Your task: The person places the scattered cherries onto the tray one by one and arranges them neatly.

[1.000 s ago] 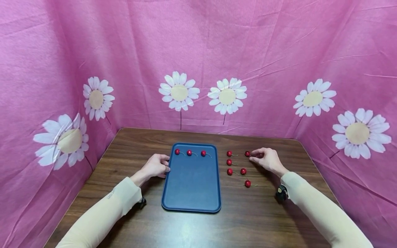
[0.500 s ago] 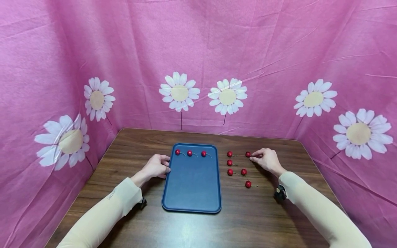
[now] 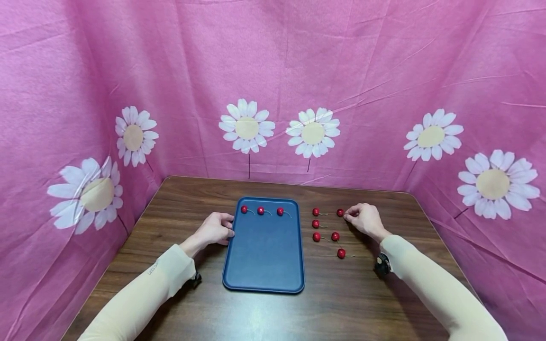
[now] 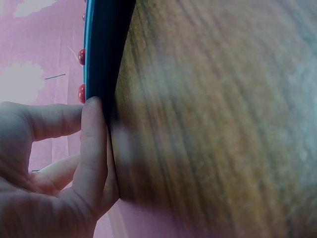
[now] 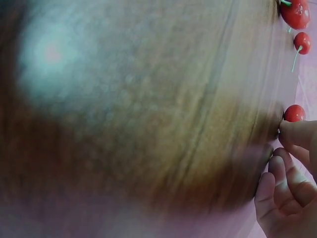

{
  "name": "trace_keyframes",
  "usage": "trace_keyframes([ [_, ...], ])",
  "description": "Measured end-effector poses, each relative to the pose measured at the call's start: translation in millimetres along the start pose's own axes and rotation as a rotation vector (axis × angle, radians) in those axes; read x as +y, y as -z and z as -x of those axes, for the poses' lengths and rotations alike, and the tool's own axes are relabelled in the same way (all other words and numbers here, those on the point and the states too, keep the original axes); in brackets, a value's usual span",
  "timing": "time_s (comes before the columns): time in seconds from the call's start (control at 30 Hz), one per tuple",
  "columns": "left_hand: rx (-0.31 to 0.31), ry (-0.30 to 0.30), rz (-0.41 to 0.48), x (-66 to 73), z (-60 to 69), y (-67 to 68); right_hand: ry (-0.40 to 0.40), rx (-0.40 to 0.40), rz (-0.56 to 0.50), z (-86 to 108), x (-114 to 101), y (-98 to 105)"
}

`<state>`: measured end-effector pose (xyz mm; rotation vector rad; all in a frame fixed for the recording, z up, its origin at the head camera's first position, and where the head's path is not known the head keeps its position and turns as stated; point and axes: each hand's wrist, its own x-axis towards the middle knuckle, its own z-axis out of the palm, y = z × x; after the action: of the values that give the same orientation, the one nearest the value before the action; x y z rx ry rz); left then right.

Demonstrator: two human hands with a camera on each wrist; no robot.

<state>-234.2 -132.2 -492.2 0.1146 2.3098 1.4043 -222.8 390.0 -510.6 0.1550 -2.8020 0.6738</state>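
The right hand (image 3: 365, 219) has narrowed its pinch at a cherry (image 3: 340, 212).

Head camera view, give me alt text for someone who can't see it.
A person's left hand touches the left edge of a blue tray bearing three red cherries, while the right hand is at one of six cherries on the wooden table beside it. A pink cloth with white daisies hangs behind.
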Motion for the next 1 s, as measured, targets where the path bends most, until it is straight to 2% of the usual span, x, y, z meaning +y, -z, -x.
trace_keyframes([
  [0.17, 0.001, 0.001, 0.001, -0.5, 0.1, 0.2, -0.041, -0.042, 0.043, -0.9, -7.6, 0.6],
  [0.53, 0.003, -0.002, 0.002, -0.6, -0.5, 0.1, -0.049, -0.073, 0.051, -5.2, -7.9, -2.2],
  [0.77, -0.002, -0.021, 0.021, 0.5, -0.1, -1.3, -0.059, -0.039, 0.022, -4.9, -8.8, -3.1],
  [1.0, 0.004, -0.040, 0.021, -0.4, 0.2, -1.5, -0.031, 0.030, -0.010, -3.5, -6.4, -4.0],
])
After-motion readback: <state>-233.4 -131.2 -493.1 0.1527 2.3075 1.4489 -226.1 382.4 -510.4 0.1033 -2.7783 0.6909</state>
